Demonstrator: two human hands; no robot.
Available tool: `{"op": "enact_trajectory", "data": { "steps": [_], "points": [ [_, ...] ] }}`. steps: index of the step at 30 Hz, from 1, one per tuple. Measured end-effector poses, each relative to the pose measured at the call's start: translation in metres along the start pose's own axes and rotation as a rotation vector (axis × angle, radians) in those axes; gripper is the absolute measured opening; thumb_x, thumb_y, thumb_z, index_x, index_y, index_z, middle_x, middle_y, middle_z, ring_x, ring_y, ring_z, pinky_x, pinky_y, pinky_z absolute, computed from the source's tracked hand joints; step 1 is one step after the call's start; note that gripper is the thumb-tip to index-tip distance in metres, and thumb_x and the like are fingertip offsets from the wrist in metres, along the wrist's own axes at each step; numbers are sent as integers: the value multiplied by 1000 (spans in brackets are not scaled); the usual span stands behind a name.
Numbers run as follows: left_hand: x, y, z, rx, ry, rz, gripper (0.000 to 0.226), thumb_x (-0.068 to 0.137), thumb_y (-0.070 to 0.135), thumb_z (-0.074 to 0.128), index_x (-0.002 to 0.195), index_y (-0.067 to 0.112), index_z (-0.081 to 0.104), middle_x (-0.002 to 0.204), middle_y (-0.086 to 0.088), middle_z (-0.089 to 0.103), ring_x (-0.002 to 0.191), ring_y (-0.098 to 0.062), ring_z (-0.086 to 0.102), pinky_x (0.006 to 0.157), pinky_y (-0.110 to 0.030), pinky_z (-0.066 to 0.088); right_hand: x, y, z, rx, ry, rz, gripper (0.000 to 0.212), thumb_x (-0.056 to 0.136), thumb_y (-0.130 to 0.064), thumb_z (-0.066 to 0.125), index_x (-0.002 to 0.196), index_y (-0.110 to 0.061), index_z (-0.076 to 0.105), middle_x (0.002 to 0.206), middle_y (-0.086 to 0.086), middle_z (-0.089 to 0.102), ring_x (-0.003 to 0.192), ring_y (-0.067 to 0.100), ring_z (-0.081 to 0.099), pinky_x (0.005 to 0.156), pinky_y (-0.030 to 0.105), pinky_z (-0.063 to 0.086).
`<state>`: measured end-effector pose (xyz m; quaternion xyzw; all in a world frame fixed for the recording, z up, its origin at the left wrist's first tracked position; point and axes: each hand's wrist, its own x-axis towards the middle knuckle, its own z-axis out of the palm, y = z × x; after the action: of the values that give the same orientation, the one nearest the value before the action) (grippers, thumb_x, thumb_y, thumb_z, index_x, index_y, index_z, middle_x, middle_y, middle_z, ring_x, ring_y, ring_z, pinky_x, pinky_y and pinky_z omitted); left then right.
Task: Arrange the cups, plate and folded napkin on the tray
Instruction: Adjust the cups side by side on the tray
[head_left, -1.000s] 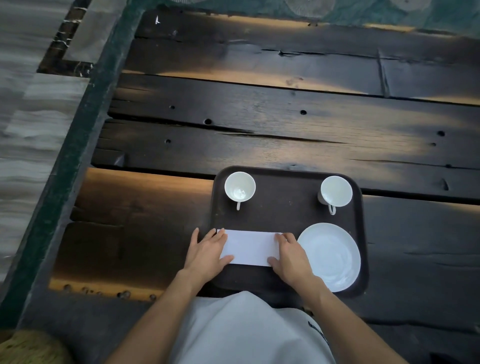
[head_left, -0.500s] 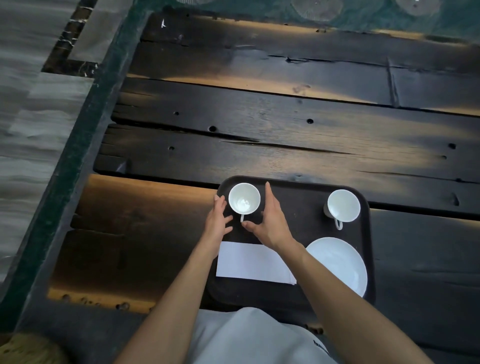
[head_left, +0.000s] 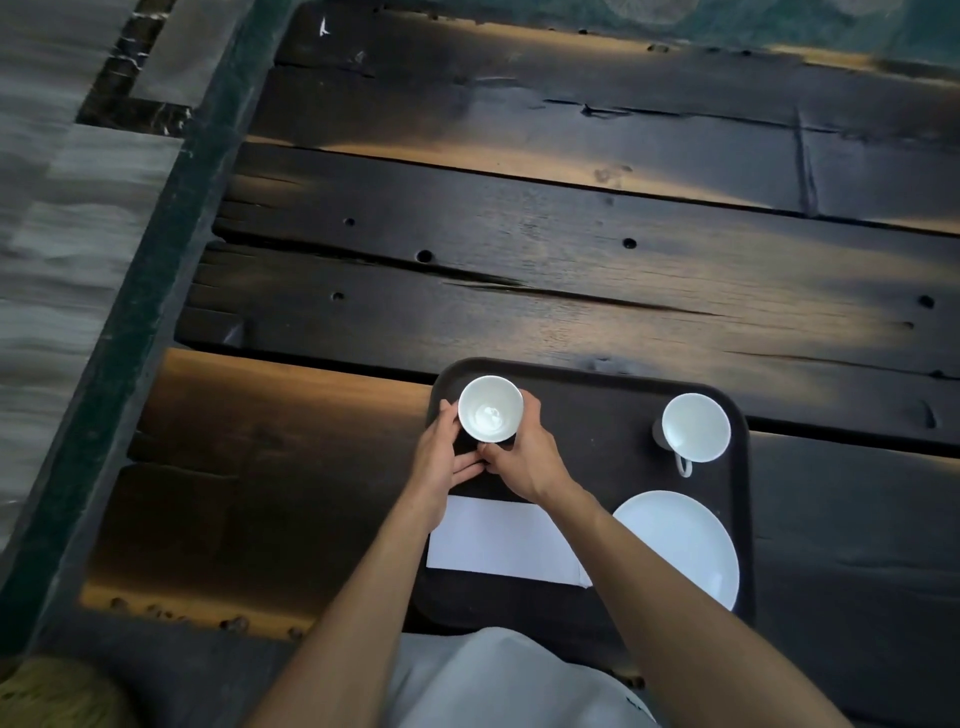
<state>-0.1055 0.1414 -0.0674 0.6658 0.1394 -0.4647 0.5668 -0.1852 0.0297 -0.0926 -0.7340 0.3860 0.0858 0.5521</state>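
Note:
A dark tray (head_left: 597, 400) lies on the plank table in front of me. In its far left corner stands a white cup (head_left: 490, 408), upright, with my left hand (head_left: 441, 457) on its left side and my right hand (head_left: 522, 454) on its right side; both hands wrap it and its handle is hidden. A second white cup (head_left: 696, 427) stands in the far right corner, handle towards me. The white plate (head_left: 680, 545) lies at the near right. The folded white napkin (head_left: 501, 538) lies flat at the near left, partly under my forearms.
The dark wooden table (head_left: 519, 260) has wide planks with gaps and holes. Its left edge runs diagonally beside a green frame (head_left: 135, 322) and grey floor. My light shirt shows at the bottom.
My hands left the napkin, reached forward to the left cup and have now closed around it from both sides.

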Motion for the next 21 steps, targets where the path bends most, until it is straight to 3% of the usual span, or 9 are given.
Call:
{"op": "enact_trajectory", "data": {
  "steps": [4, 7, 13, 16, 21],
  "points": [
    [2, -5, 13, 8, 8, -16, 20, 102, 60, 42, 108, 53, 60, 97, 29, 65, 87, -14, 78, 68, -25, 61, -1, 2, -10, -20, 31, 16, 83, 81, -17, 69, 144, -32, 19, 120, -8, 52, 110, 20, 59, 87, 41, 59],
    [3, -10, 26, 17, -5, -21, 16, 102, 57, 44, 107, 55, 59, 97, 29, 64, 85, -12, 78, 66, -24, 60, -4, 7, -21, -26, 42, 28, 83, 81, -15, 70, 145, -30, 18, 120, -8, 50, 112, 20, 57, 90, 42, 58],
    [-2, -19, 53, 32, -29, 28, 26, 103, 44, 53, 127, 50, 62, 112, 22, 66, 87, -9, 77, 66, -21, 59, -10, 22, -45, -35, 67, 45, 81, 82, -17, 67, 145, -28, 18, 119, -6, 52, 112, 22, 58, 92, 45, 57],
    [-3, -24, 64, 28, -30, 53, 35, 105, 34, 53, 139, 40, 58, 120, 15, 64, 84, -6, 77, 64, -21, 58, -12, 27, -54, -13, 74, 50, 78, 82, -21, 67, 143, -31, 20, 117, -5, 54, 107, 21, 61, 88, 43, 59],
    [-3, -29, 72, 28, -44, 72, 37, 106, 26, 52, 143, 33, 56, 130, 9, 59, 85, -10, 77, 66, -23, 59, -15, 35, -62, 18, 84, 59, 78, 80, -22, 68, 141, -32, 20, 115, -3, 57, 93, 12, 61, 79, 35, 60]
  ]
}}
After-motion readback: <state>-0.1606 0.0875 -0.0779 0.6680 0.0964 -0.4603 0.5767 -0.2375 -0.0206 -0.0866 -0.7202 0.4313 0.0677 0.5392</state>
